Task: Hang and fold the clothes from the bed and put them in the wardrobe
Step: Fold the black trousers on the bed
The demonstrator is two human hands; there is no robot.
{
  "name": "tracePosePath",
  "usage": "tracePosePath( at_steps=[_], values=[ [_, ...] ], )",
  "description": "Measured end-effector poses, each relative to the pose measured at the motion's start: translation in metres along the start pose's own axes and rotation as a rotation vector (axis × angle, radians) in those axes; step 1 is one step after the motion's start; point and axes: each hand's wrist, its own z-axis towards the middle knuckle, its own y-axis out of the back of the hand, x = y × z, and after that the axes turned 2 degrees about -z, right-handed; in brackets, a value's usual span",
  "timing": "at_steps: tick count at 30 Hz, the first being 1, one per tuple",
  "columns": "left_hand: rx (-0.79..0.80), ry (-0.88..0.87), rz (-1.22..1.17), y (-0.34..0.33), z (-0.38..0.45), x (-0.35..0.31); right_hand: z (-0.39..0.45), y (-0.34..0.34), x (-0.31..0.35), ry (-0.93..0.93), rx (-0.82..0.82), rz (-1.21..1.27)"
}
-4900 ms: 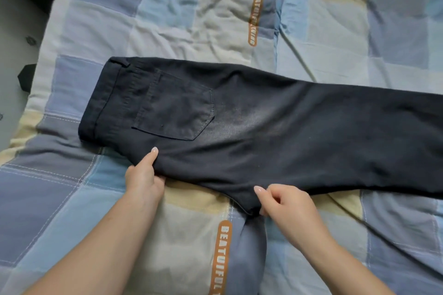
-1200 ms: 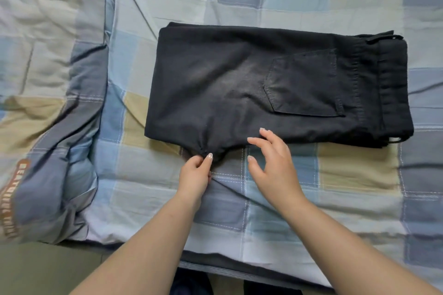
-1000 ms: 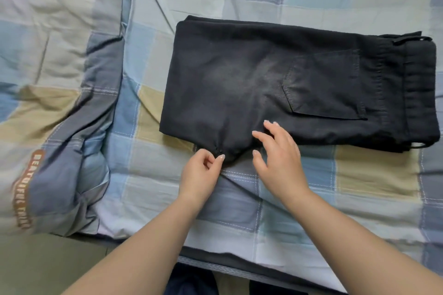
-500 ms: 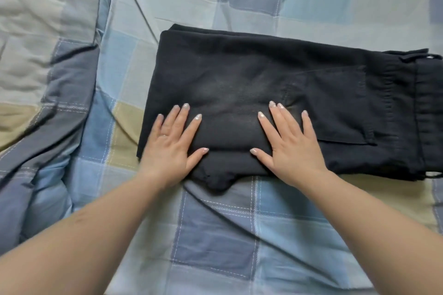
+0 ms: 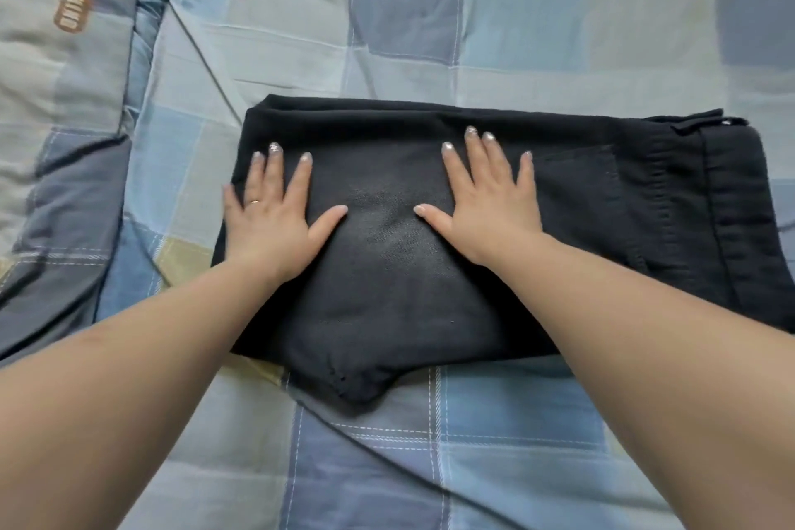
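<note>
A pair of black trousers (image 5: 387, 297) lies folded in half on the bed, waistband to the right and the crotch point sticking out toward me. My left hand (image 5: 275, 215) rests flat on the folded left end, fingers spread. My right hand (image 5: 486, 202) presses flat on the middle of the trousers, just left of the back pocket. Neither hand grips the cloth.
The trousers lie on a checked blue, grey and beige sheet (image 5: 494, 34). A bunched quilt (image 5: 56, 69) in the same pattern, with an orange printed strip, lies along the left side.
The trousers went from laid out full length to folded in half. Both hands left the near edge, flattened onto the cloth, and have since slid farther up it.
</note>
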Motion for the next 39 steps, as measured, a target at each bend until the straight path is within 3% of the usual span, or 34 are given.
tracePosePath(
  at_steps=[3,5,8,11,17,23,28,30,35,39],
  values=[
    [-0.032,0.104,-0.127,0.001,-0.004,0.009,-0.007,0.001,-0.025,-0.154,0.059,-0.001],
    [-0.147,0.226,-0.330,0.007,-0.012,0.017,-0.011,0.007,-0.015,-0.155,0.013,0.175],
    [-0.183,0.429,-0.606,0.015,-0.025,0.039,-0.018,0.020,0.018,-0.081,-0.061,0.867],
    [0.014,0.519,-1.015,0.027,-0.038,0.053,-0.027,0.024,0.039,-0.180,-0.051,1.387],
    [0.093,0.481,-1.261,0.076,-0.065,0.027,-0.069,-0.001,0.044,-0.294,0.001,1.545],
    [0.277,0.233,-1.515,0.167,-0.092,-0.038,-0.107,0.005,0.023,-0.277,0.187,1.618],
    [0.412,-0.111,-1.580,0.199,-0.101,-0.130,-0.113,0.057,-0.036,-0.306,0.231,2.099],
    [0.433,-0.126,-1.584,0.194,-0.096,-0.173,-0.116,0.077,-0.068,-0.245,0.260,2.225],
    [0.464,-0.265,-1.394,0.171,-0.082,-0.275,-0.129,0.116,-0.158,-0.089,0.201,2.230],
    [0.469,-0.353,-1.268,0.157,-0.080,-0.336,-0.137,0.114,-0.209,-0.127,0.165,2.241]
  ],
)
